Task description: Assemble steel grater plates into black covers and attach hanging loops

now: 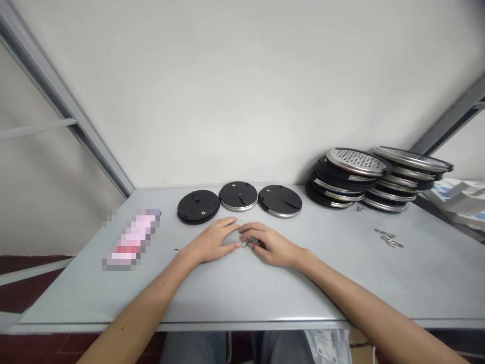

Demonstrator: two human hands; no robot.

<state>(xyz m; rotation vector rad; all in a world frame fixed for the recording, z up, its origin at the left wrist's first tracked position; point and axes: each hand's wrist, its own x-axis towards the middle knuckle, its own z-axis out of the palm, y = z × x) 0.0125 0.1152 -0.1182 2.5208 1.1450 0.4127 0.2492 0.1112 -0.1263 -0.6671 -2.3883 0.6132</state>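
My right hand (275,246) rests on the grey table with its fingers curled around small shiny metal hooks (249,242); their exact kind is partly hidden by the fingers. Facing it, my left hand (214,240) lies low over the tabletop, fingers stretched out, with nothing visible in it. The fingertips of both hands come close together. Just beyond them stand three round black discs in a row: a left disc (189,210), a middle disc (237,193) with a silver rim, and a right disc (276,198), also silver-edged.
Two stacks of similar discs rise at the back right, the left stack (335,179) topped by a perforated metal plate (356,161), the right stack (401,172) beside it. Loose metal pieces (388,236) lie in front. A blurred pink object (134,235) is at left. Metal posts (76,111) flank the table.
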